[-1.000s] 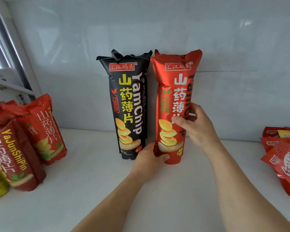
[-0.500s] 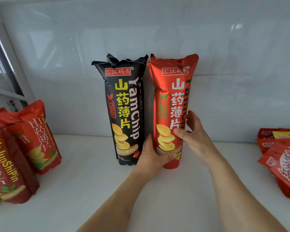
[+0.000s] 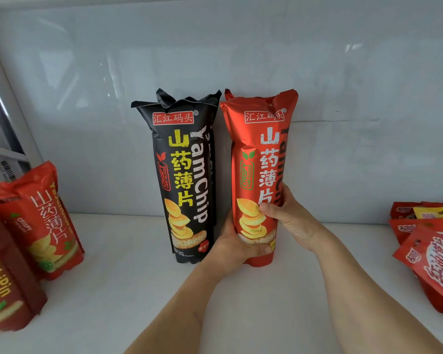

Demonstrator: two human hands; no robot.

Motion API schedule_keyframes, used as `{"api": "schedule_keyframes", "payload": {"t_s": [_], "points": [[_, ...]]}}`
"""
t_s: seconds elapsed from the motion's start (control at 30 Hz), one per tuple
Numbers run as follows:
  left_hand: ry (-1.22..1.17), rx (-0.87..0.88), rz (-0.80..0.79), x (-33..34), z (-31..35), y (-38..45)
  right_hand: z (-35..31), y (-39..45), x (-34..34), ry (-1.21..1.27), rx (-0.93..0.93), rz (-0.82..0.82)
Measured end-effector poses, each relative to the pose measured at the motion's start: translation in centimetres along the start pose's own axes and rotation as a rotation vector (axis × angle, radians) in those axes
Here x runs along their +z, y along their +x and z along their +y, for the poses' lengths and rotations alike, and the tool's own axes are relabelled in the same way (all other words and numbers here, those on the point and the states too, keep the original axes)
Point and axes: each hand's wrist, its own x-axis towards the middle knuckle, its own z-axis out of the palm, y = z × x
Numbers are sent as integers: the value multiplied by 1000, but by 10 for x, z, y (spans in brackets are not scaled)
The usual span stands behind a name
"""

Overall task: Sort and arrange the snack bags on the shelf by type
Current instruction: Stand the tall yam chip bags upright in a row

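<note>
Hands: your left hand [image 3: 237, 242] and right hand [image 3: 289, 215] both grip the red yam chip bag [image 3: 261, 159], upright at the shelf [image 3: 241, 302] back edge, touching the black yam chip bag [image 3: 187, 175]. Release carelessly and either tall bag may topple.

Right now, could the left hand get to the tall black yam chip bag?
Probably yes. The left hand grips the tall red yam chip bag low down, right beside the tall black yam chip bag, with nothing between them; it would have to let go first.
</note>
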Motion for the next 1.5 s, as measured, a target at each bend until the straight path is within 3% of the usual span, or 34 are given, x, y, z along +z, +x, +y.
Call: {"api": "schedule_keyframes", "payload": {"t_s": [0.87, 1.03, 1.17, 1.3, 1.5], "points": [[186, -119, 64, 10, 12, -23, 13, -29, -10, -83, 67, 130], [398, -176, 35, 1, 17, -57, 15, -55, 6, -196, 137, 271], [492, -58, 54, -26, 30, -93, 10, -86, 32, -268, 171, 531], [407, 59, 228, -64, 33, -120, 4, -106, 76, -333, 161, 666], [-121, 220, 641, -108, 32, -108, 15, -82, 156, -470, 132, 467]]}}
